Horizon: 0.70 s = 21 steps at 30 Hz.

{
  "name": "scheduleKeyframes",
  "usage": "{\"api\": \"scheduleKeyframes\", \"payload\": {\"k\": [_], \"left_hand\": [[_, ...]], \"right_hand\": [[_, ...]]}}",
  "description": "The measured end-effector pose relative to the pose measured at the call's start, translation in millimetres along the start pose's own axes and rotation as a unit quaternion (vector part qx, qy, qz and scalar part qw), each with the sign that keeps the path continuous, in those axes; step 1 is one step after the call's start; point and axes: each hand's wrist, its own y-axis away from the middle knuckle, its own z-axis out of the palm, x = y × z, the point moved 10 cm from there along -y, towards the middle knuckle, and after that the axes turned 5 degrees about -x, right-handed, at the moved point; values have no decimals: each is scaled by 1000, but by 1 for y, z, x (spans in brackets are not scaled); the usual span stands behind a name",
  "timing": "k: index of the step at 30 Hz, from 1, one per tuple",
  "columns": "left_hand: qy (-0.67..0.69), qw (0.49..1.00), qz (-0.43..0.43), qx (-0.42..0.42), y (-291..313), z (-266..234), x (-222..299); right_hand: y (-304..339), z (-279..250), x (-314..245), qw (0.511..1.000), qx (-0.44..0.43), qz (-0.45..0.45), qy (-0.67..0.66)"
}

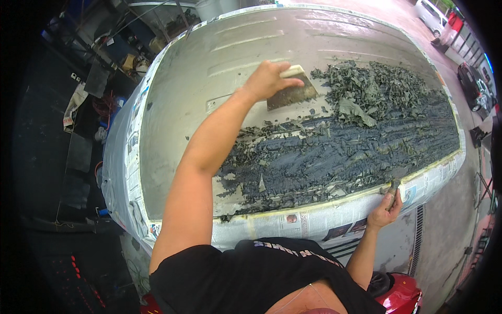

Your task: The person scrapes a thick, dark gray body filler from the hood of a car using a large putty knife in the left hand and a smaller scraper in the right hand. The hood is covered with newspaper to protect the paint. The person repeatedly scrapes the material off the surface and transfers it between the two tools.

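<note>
My left hand [266, 79] grips the pale handle of a wide, flat scraper [291, 98], its broad dirty blade resting on a vehicle's roof panel [240, 44]. Right beside the blade lies a heap of peeled dark grey-green paint flakes [366, 94]. Wrinkled, lifted dark paint [324, 152] covers the near part of the roof, with bare pale patches showing at its left end. By the near right edge, my right hand [386, 209] is closed around a short, dark-smeared tool [393, 187]; whether it is a brush or a narrow scraper I cannot make out.
Taped newspaper [282, 224] borders the roof, and grey plastic sheeting [116, 170] hangs at the left. Cluttered items and a black wall stand further left. Near my right side is a red, shiny motorcycle-like body [401, 295]. Parked vehicles, including a white van [432, 17], stand far right.
</note>
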Motion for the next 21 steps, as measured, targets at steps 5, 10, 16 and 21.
{"api": "scheduleKeyframes", "payload": {"k": [5, 10, 16, 21], "left_hand": [[-106, 993, -42, -32, -7, -41, -5], [-125, 984, -95, -85, 22, -37, -42], [-46, 994, -69, -75, 30, 20, -47], [-61, 990, -19, -124, 21, 56, -2]], "right_hand": [[1, 2, 1, 999, 2, 37, -36], [2, 1, 4, 999, -3, 33, -20], [2, 1, 3, 999, 0, 29, -14], [2, 0, 0, 999, 5, 33, -17]]}}
